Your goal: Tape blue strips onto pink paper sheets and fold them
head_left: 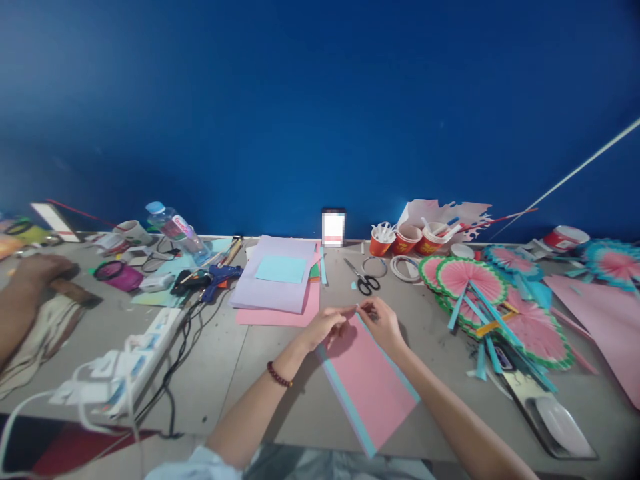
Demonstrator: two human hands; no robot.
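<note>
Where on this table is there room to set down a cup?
The table shows bare between the black cables and left forearm, and between the right forearm and pink fans. It's crowded around those fans, around the power strip and glue gun, and along the wall by the red cups.

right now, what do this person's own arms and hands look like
The left hand is ungloved, with a bracelet of dark reddish, round beads at its wrist. The right hand is ungloved too, with no bracelet visible. Both forearms are uncovered; pale blue cloth, probably a sleeve, shows near the left elbow.
</note>
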